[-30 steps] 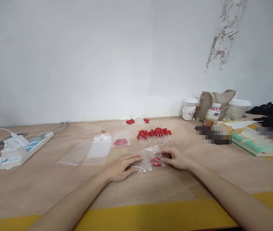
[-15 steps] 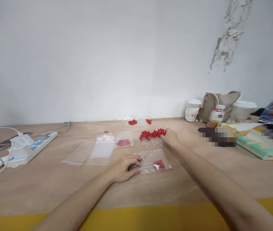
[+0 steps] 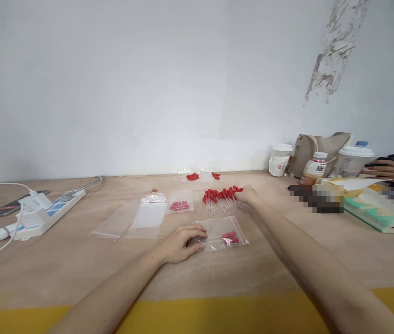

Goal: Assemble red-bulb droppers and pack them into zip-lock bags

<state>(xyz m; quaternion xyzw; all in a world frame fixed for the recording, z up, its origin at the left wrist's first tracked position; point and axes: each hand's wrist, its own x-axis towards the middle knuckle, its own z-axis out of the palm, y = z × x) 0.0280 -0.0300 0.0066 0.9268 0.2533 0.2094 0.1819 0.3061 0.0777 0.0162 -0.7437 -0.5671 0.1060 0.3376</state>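
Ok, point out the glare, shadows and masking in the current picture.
Head view: white glints on the clear zip bag at the left hand; head view: a soft shadow along the near side of the right forearm; head view: coarse pixel blocks over a dark item at right; head view: fairly even light across the white wall.

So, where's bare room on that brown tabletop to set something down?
Bare patches lie between the long white plastic power strip and the flattened translucent plastic bags, and between the right forearm and the flat green-and-white box. It's crowded where the left hand touches the clear plastic pouch and the right hand is at the row of slim red-topped sticks.
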